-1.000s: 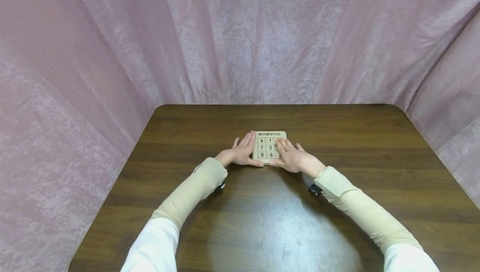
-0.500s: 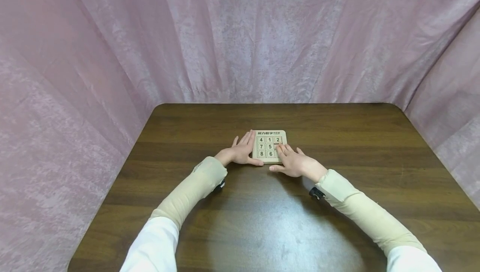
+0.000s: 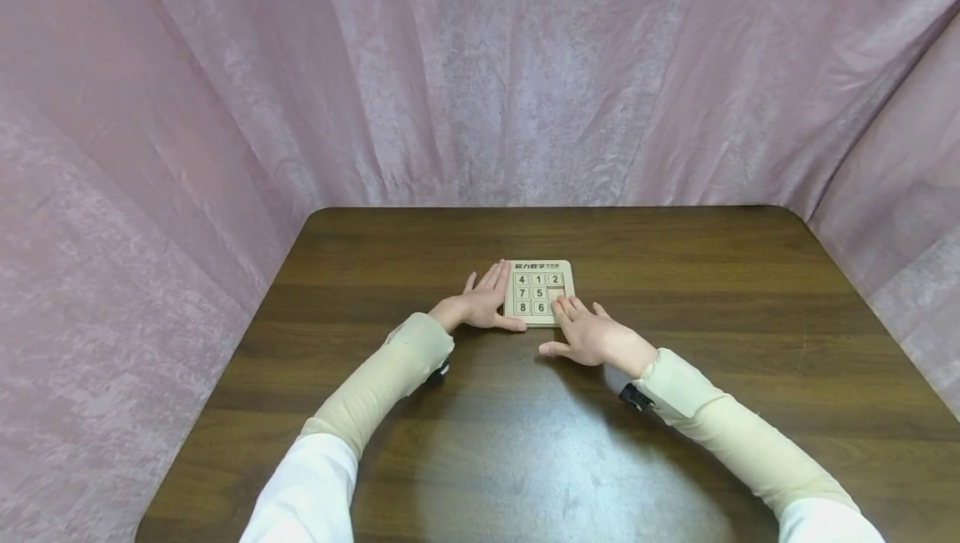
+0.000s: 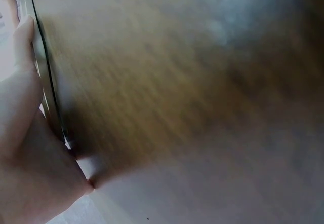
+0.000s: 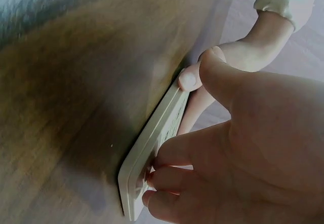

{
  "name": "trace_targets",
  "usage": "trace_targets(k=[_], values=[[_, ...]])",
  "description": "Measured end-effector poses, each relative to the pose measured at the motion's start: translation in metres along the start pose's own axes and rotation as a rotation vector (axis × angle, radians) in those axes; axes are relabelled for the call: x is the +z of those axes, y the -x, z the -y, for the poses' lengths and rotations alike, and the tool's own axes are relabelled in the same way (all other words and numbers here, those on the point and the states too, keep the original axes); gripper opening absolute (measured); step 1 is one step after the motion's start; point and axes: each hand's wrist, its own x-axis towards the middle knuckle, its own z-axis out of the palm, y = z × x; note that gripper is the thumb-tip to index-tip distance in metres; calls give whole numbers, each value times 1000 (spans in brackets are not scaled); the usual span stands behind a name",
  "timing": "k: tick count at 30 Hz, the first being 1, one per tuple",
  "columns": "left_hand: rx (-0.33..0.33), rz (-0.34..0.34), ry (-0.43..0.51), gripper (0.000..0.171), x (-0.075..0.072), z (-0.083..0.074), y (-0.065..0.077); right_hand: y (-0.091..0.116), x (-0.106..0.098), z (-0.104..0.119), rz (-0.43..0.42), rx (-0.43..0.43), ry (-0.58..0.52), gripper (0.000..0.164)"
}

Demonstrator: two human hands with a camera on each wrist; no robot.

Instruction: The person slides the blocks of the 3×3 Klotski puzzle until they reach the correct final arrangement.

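A pale number slide puzzle (image 3: pixel 532 317) with black digits on square tiles lies flat on the table. Its top row reads 4, 1, 2; 7 and 5 stand in the middle row, 8 and 6 in the bottom row. The middle row's right slot shows no tile. My left hand (image 3: pixel 486 303) rests with straight fingers along the puzzle's left edge, its thumb at the near edge. Fingertips of my right hand (image 3: pixel 592 335) rest over the bottom right corner of the grid and hide that slot; the thumb extends apart from the puzzle, over the table.
The dark brown wooden table (image 3: pixel 420 243) has rounded far corners. Pink velvet curtains (image 3: pixel 480 68) hang behind it and at both sides. A small black device (image 3: pixel 636 396) sits under my right wrist, and the left wrist bears one too.
My right hand has slid toward me, from the top right of the grid to its bottom right. The 2 tile and the vacant slot below it are now uncovered. My left hand stays in place.
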Motion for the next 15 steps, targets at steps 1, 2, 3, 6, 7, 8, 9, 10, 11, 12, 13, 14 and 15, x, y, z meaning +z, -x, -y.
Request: trace_targets(k=[1,2,3,6,7,8,9,10,11,12,13,14,15], values=[[-1,2,0,121,0,0,0,1,0,1,1,2,-1,86],[-1,3,-1,121,-1,0,0,2,0,1,2,4,-2,86],[-1,4,2,121,-1,0,0,2,0,2,5,5,-1,86],[1,2,9,121,-1,0,0,3,-1,3,10,7,-4,86],[2,2,11,120,-1,0,0,3,-1,3,12,7,-5,86],[4,2,12,121,-1,0,0,3,-1,3,14,7,-3,86],[5,2,15,120,-1,0,0,2,-1,2,18,7,-3,86],[5,3,15,120,-1,0,0,2,-1,2,21,6,-3,86],[6,4,14,121,0,0,1,1,-1,2,24,7,-3,86],[6,4,13,121,0,0,0,1,-1,1,25,6,-2,86],[5,4,11,121,0,0,0,0,-1,1,25,6,-1,86],[5,3,10,121,0,0,0,-1,-1,0,25,6,-1,86],[4,1,11,121,0,0,0,-2,-1,0,23,6,-1,86]])
